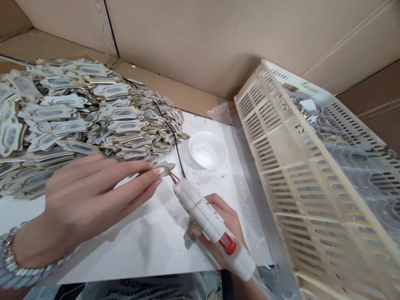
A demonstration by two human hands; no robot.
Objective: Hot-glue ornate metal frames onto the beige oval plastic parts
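My left hand (103, 191) pinches a flat grey oval-centred piece (164, 170) above the white table. My right hand (218, 221) is wrapped round a white pen-shaped hot glue gun (203, 212) with a red part on its body and what looks like a clear stick at its rear. Its metal nozzle touches or nearly touches the held piece. Another grey piece (189, 234) shows under my right fingers; whether they grip it or it lies on the table I cannot tell. A large heap of similar pieces (71, 112) lies beyond my left hand.
A small white bowl (208, 151) stands ahead of the glue gun, with dark specks around it. A black cord (175, 143) crosses the heap's edge. To the right, a cream slotted plastic crate (290, 183) holds clear plastic and metallic pieces. Cardboard walls (187, 46) close the back.
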